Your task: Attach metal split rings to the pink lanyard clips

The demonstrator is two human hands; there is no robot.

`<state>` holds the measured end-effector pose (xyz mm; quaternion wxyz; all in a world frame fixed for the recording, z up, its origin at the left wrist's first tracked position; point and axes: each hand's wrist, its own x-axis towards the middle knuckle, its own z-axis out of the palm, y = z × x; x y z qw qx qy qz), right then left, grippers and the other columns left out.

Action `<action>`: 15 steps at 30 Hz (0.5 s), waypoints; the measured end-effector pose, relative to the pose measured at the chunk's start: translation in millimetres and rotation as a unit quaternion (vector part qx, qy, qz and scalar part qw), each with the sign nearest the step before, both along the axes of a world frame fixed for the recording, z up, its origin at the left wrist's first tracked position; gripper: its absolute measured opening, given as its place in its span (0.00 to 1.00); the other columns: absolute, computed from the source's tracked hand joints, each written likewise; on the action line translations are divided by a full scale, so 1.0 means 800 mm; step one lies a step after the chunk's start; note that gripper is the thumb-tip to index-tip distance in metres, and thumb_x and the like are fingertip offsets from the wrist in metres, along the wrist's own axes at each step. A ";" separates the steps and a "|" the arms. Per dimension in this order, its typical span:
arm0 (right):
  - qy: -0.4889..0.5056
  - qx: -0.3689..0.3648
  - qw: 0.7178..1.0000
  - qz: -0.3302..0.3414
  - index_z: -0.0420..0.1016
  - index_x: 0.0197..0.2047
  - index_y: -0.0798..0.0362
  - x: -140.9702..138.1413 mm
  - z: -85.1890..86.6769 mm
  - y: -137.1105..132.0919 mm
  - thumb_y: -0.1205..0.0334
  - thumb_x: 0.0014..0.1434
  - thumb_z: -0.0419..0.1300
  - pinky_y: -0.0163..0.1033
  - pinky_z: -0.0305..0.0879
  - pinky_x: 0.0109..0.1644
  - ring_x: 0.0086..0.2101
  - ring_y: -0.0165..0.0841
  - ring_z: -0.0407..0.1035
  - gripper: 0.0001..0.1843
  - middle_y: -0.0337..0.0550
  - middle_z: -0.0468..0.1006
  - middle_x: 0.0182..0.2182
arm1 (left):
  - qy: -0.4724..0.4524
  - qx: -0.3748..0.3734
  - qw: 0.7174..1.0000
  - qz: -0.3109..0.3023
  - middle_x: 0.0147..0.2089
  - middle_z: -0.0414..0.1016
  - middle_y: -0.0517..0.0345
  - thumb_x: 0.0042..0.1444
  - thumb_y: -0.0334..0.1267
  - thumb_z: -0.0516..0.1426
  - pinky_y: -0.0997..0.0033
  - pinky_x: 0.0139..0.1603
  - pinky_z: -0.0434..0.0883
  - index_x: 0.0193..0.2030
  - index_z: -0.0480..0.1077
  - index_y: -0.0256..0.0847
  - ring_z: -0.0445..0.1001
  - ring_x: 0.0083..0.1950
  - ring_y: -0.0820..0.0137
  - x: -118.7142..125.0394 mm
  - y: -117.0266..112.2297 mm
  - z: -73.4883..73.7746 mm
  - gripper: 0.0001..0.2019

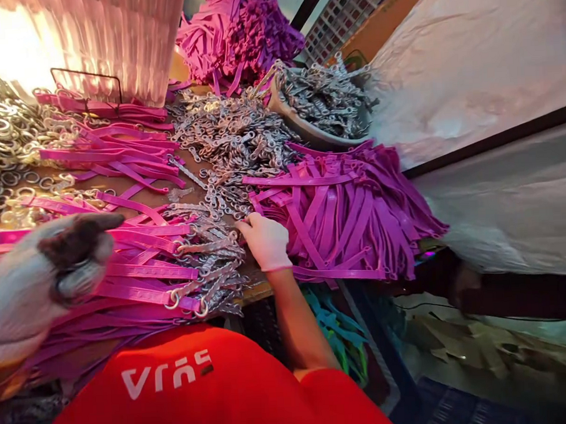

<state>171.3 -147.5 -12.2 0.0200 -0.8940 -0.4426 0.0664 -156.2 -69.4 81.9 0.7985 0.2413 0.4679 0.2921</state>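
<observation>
My left hand (55, 269), in a white glove with dark, soiled fingers, is curled above the pink straps at the left. A rounded, metallic-looking shape shows at its palm, too unclear to name. My right hand (268, 242), in a white glove, has its fingertips pressed together at the front edge of a heap of short metal chains (242, 139); what they pinch is hidden. Between my hands lie pink straps (149, 268) with rings and chains (214, 259) at their right ends. Beside my right hand spreads a pile of purple straps (343, 209).
Metal rings (2, 133) are heaped at the far left. A bowl (302, 127) full of chains stands at the back, near a tall purple strap pile (242, 39). Plastic sheeting (483, 72) covers the right side. Blue-green straps (337, 328) hang below the table edge.
</observation>
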 end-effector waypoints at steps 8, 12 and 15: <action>-0.009 -0.031 0.997 -0.072 0.69 0.56 0.53 -0.006 -0.043 0.007 0.60 0.68 0.55 0.40 0.66 0.46 0.43 0.41 0.78 0.15 0.52 0.82 0.43 | -0.040 -0.046 0.997 -0.038 0.30 0.74 0.54 0.63 0.26 0.49 0.86 0.14 0.61 0.51 0.73 0.31 0.62 0.17 0.81 0.045 0.009 -0.029 0.15; 0.031 -0.004 0.996 -0.081 0.69 0.57 0.58 -0.004 -0.037 0.000 0.62 0.66 0.57 0.42 0.68 0.47 0.42 0.42 0.78 0.18 0.54 0.82 0.40 | -0.040 -0.043 0.996 -0.065 0.28 0.71 0.60 0.63 0.28 0.53 0.87 0.15 0.60 0.44 0.71 0.37 0.58 0.17 0.82 0.044 0.002 -0.027 0.07; 0.072 0.043 0.995 -0.058 0.71 0.57 0.56 -0.003 -0.028 0.002 0.64 0.65 0.56 0.37 0.68 0.48 0.43 0.36 0.77 0.17 0.47 0.83 0.42 | -0.004 -0.061 0.994 -0.089 0.26 0.69 0.62 0.64 0.29 0.53 0.86 0.14 0.60 0.37 0.68 0.38 0.58 0.17 0.81 0.041 -0.006 -0.018 0.05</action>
